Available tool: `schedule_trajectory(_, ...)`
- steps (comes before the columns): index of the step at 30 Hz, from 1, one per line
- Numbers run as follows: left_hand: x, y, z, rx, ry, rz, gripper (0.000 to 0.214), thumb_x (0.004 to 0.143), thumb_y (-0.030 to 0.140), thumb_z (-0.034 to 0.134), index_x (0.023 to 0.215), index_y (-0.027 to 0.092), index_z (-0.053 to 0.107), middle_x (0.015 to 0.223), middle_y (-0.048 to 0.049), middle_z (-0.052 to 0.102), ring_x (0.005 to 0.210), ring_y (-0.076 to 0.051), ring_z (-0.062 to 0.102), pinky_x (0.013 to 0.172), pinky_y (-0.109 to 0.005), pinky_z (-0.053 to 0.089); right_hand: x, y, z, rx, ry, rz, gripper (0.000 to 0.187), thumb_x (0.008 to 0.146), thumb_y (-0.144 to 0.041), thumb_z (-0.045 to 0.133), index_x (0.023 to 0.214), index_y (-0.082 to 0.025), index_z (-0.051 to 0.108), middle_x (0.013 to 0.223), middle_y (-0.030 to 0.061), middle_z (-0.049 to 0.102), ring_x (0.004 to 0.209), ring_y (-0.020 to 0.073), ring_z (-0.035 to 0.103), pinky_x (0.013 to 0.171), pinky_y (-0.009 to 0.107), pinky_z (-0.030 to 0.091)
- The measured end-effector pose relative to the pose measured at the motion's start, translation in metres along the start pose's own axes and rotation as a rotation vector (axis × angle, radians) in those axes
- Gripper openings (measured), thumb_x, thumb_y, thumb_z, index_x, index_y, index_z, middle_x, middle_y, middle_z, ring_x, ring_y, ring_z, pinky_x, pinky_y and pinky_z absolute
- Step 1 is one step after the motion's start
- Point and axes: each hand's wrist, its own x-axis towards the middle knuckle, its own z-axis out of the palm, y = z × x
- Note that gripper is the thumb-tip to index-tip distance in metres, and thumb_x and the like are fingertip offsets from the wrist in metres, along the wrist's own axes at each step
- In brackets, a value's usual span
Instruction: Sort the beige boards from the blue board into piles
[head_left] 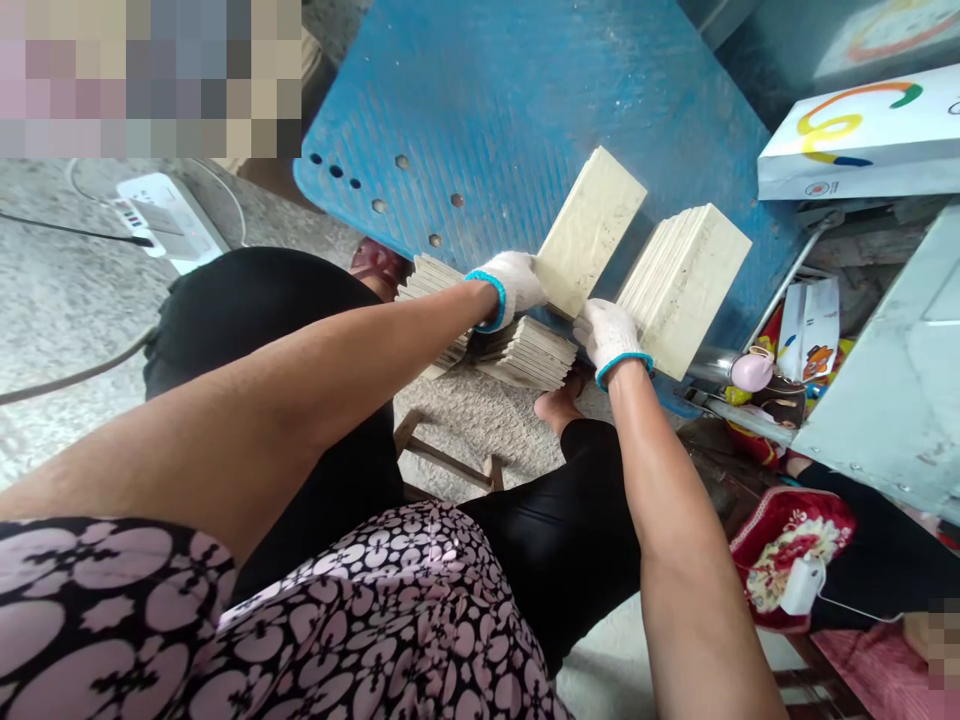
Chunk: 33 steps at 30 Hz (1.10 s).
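Note:
Both my hands wear white knit gloves with blue cuffs. My left hand (517,282) is closed on the near left edge of a pale rectangular board (591,232), its fingertips partly hidden. At the board's near right corner my right hand (611,335) grips it too. The board lies tilted above the blue table; whether it is one piece or several pressed together, I cannot tell. Close by on the right stands a row of similar boards (679,285) on edge. Below my hands are two more fanned stacks, one (529,352) in front and one (439,278) partly behind my left wrist.
The ribbed blue table (517,90) has several holes at its left corner. A white box (862,140) and a metal cabinet (885,380) stand on the right, with a bottle (720,367) between. A power strip (169,220) lies left; a red cushion (787,550) lies lower right.

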Motion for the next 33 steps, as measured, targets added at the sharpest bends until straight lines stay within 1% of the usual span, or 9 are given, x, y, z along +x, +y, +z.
schedule_trajectory(4, -0.002, 0.003, -0.004, -0.022, 0.09, -0.106, 0.041, 0.087, 0.035, 0.058, 0.117, 0.01, 0.071, 0.102, -0.0126, 0.071, 0.091, -0.022, 0.065, 0.076, -0.029, 0.05, -0.015, -0.008, 0.005, 0.264, -0.01, 0.127, 0.009, 0.087, -0.028, 0.062, 0.087, -0.019, 0.061, 0.069, -0.0019, 0.061, 0.066, 0.0139, 0.062, 0.068, 0.028, 0.054)
schedule_trajectory(7, -0.003, 0.009, -0.004, -0.341, 0.09, -0.121, 0.042, 0.091, 0.041, 0.056, 0.118, 0.012, 0.069, 0.099, -0.0103, 0.07, 0.082, -0.019, 0.066, 0.07, -0.028, 0.051, -0.02, -0.012, 0.007, 0.397, -0.061, 0.104, 0.015, 0.084, -0.03, 0.068, 0.09, -0.018, 0.063, 0.078, 0.0014, 0.066, 0.074, 0.0157, 0.065, 0.075, 0.032, 0.057)
schedule_trajectory(10, -0.005, 0.019, -0.003, -0.722, 0.021, -0.138, 0.036, 0.094, 0.037, 0.057, 0.121, 0.015, 0.065, 0.094, -0.0062, 0.068, 0.069, -0.012, 0.061, 0.061, -0.024, 0.05, -0.022, -0.018, 0.003, 0.528, -0.043, 0.069, 0.022, 0.088, -0.041, 0.064, 0.098, -0.021, 0.063, 0.089, 0.0008, 0.067, 0.072, 0.0125, 0.063, 0.074, 0.03, 0.058)
schedule_trajectory(15, -0.012, 0.036, -0.002, -1.013, 0.021, -0.193, 0.029, 0.093, 0.032, 0.064, 0.116, 0.014, 0.066, 0.081, -0.0035, 0.066, 0.056, -0.007, 0.049, 0.055, -0.022, 0.048, -0.047, -0.028, -0.002, 0.7, -0.157, 0.019, 0.055, 0.089, -0.071, 0.049, 0.108, -0.022, 0.063, 0.098, 0.0049, 0.068, 0.087, 0.0171, 0.065, 0.078, 0.035, 0.06)
schedule_trajectory(17, -0.017, 0.041, 0.0, -1.114, 0.003, -0.207, 0.026, 0.092, 0.03, 0.064, 0.113, 0.014, 0.067, 0.08, -0.0029, 0.066, 0.054, -0.007, 0.049, 0.054, -0.022, 0.047, -0.061, -0.031, 0.004, 0.725, -0.212, -0.005, 0.058, 0.09, -0.072, 0.047, 0.112, -0.021, 0.063, 0.104, 0.0077, 0.068, 0.096, 0.0195, 0.065, 0.083, 0.037, 0.059)
schedule_trajectory(20, -0.027, 0.044, 0.008, -1.173, -0.019, -0.219, 0.024, 0.091, 0.028, 0.064, 0.111, 0.013, 0.067, 0.08, -0.0033, 0.067, 0.054, -0.008, 0.052, 0.053, -0.022, 0.048, -0.073, -0.035, 0.02, 0.752, -0.153, -0.079, 0.057, 0.093, -0.068, 0.044, 0.118, -0.021, 0.062, 0.11, 0.0089, 0.068, 0.101, 0.0202, 0.065, 0.083, 0.037, 0.059)
schedule_trajectory(27, -0.058, 0.046, 0.007, -1.014, -0.004, -0.108, 0.03, 0.089, 0.036, 0.064, 0.109, 0.014, 0.07, 0.072, -0.0033, 0.067, 0.055, -0.011, 0.058, 0.055, -0.023, 0.049, -0.063, -0.05, 0.028, 0.758, -0.052, -0.082, 0.044, 0.093, -0.048, 0.054, 0.123, -0.017, 0.06, 0.108, 0.0093, 0.069, 0.098, 0.0213, 0.068, 0.083, 0.039, 0.061)
schedule_trajectory(30, -0.074, 0.044, -0.013, -0.705, -0.112, 0.022, 0.039, 0.083, 0.043, 0.068, 0.111, 0.016, 0.074, 0.07, -0.004, 0.068, 0.062, -0.014, 0.062, 0.058, -0.023, 0.048, -0.068, -0.061, 0.011, 0.759, -0.028, -0.108, 0.038, 0.092, -0.04, 0.057, 0.123, -0.018, 0.061, 0.113, 0.0087, 0.069, 0.106, 0.0216, 0.067, 0.091, 0.041, 0.06)
schedule_trajectory(33, -0.082, 0.035, -0.032, -0.158, -0.209, 0.236, 0.042, 0.073, 0.046, 0.075, 0.104, 0.018, 0.079, 0.078, -0.0074, 0.071, 0.077, -0.022, 0.067, 0.068, -0.029, 0.05, -0.082, -0.067, -0.01, 0.65, 0.066, -0.111, 0.034, 0.088, -0.035, 0.064, 0.117, -0.018, 0.063, 0.114, 0.0082, 0.07, 0.107, 0.021, 0.068, 0.09, 0.038, 0.061)
